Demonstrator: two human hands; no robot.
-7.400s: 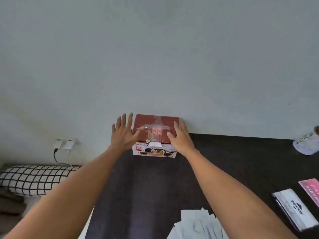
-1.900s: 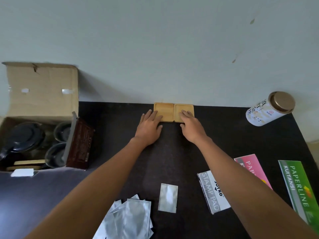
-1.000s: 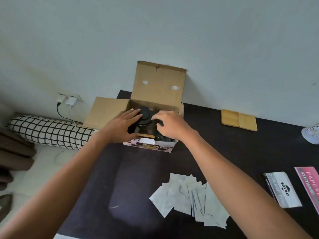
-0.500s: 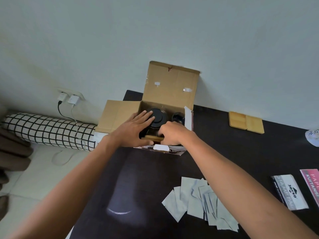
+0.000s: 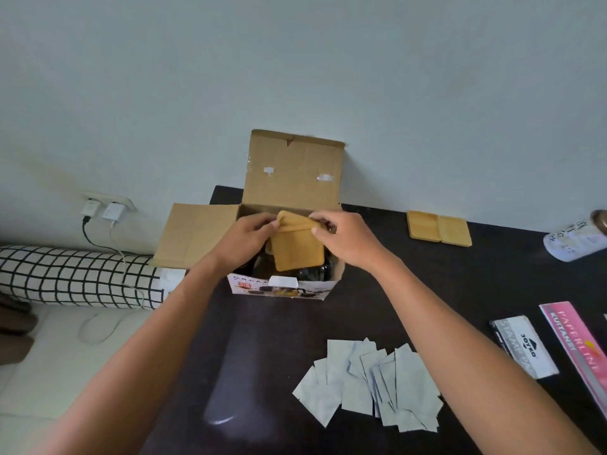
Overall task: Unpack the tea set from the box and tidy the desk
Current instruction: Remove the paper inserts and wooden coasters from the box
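Two wooden coasters (image 5: pixel 297 246) are held tilted over the open cardboard box (image 5: pixel 289 205), above the dark pieces inside it; the left hand (image 5: pixel 246 239) pinches their upper left corner with curled fingers, and the right hand (image 5: pixel 341 238) pinches the upper right edge the same way; whether the coasters are a stack of exactly two cannot be told for certain, though two edges show at the top. The box stands at the far left end of the dark table (image 5: pixel 269 356), against the pale wall; its back flap stands upright and its left flap hangs out past the table's edge; dark tea ware (image 5: pixel 312 272) shows inside near the front wall. Two more wooden coasters (image 5: pixel 438 228) lie flat side by side, touching, near the wall to the right of the box; a white canister (image 5: pixel 574 239) lies at the right edge. A heap of silver sachets (image 5: pixel 371 382) sits on the near part of the table; to its right lie a stamp pad box (image 5: pixel 524 351) and a pink receipt book (image 5: pixel 578 343). A checked bolster (image 5: pixel 75 275) lies beside the table on the left, under two chargers (image 5: pixel 101 210) plugged into the wall.
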